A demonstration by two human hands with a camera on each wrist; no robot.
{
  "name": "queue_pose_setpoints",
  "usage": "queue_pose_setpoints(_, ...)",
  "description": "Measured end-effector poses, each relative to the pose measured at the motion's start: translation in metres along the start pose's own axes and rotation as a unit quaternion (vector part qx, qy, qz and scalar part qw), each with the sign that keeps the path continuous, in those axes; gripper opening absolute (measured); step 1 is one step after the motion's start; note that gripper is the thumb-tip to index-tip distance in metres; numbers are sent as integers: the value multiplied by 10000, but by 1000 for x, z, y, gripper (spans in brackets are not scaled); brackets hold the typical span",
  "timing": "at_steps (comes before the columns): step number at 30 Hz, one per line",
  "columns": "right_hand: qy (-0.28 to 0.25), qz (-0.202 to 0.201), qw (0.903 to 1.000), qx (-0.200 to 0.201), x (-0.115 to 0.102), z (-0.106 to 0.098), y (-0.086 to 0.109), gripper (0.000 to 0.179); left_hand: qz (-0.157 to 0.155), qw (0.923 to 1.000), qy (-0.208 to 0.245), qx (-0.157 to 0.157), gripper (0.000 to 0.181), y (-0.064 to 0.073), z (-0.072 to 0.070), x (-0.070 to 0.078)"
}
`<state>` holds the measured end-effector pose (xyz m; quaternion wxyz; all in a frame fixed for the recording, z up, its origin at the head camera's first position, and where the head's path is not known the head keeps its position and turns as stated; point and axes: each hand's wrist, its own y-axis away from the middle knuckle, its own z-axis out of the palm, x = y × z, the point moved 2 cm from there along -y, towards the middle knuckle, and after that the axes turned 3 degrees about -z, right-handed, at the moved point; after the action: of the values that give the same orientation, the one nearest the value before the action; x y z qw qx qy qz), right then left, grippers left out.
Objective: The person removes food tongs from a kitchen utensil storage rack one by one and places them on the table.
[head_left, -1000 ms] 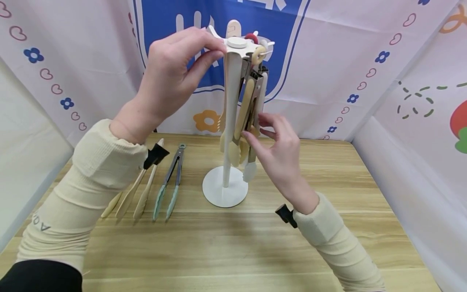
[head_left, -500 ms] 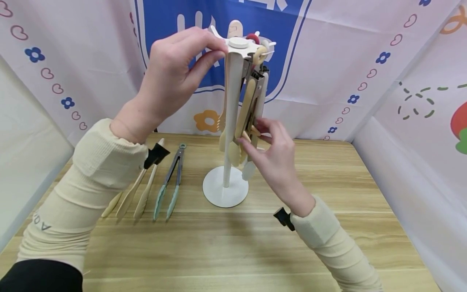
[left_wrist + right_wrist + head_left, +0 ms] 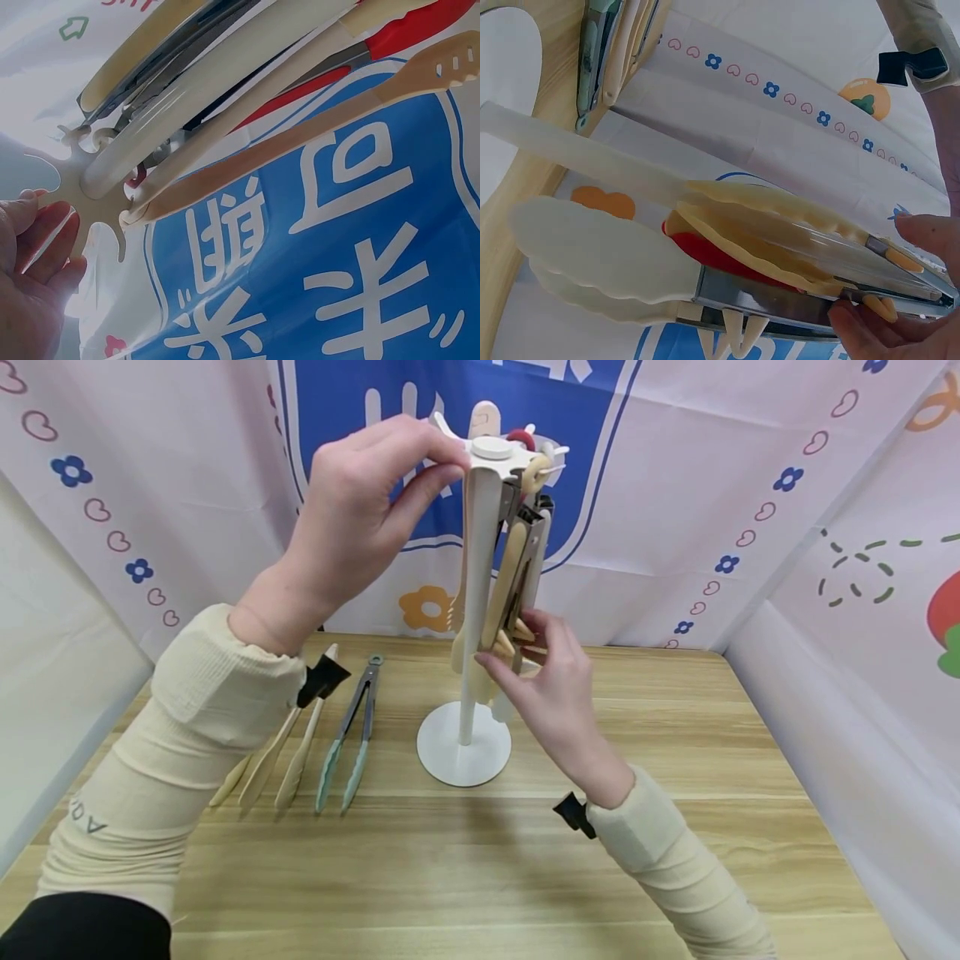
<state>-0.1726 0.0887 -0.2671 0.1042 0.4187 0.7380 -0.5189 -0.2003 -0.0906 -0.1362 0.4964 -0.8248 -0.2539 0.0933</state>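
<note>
My left hand (image 3: 360, 518) pinches a hooked arm of the white top of a utensil stand (image 3: 450, 762), between thumb and fingers. Several utensils hang from this top. Among them are metal tongs with cream-yellow tips (image 3: 780, 204), whose two arms my right hand (image 3: 553, 697) grips low down, thumb on one side and fingers on the other. Tongs with white tips (image 3: 604, 244) hang right beside these, and something red (image 3: 720, 259) shows behind. In the left wrist view, a tan slotted utensil (image 3: 300, 142) hangs from the star-shaped top (image 3: 96, 191).
Left of the stand, tongs with teal tips (image 3: 356, 768) lie spread on the wooden table (image 3: 487, 877). More beige utensils (image 3: 298, 764) lie beside them, partly behind my left sleeve. A printed cloth backdrop (image 3: 652, 568) rises behind the table.
My right hand has moved left and slightly down along the hanging tongs. The stand's top has shifted a little to the right. My left hand keeps its pinch.
</note>
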Motion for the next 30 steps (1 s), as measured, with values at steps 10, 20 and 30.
queue_pose_setpoints(10,-103,558,9978,-347,8,11,6,62,-43,10000,6,14,24,0,0,1)
queue_pose_setpoints(20,-158,820,9949,-570,17,21,11,60,-28,10000,-52,-50,24,0,-1,1)
queue_pose_setpoints(30,-424,586,9962,-483,25,20,16,54,273,9993,-242,-55,27,-1,-1,1)
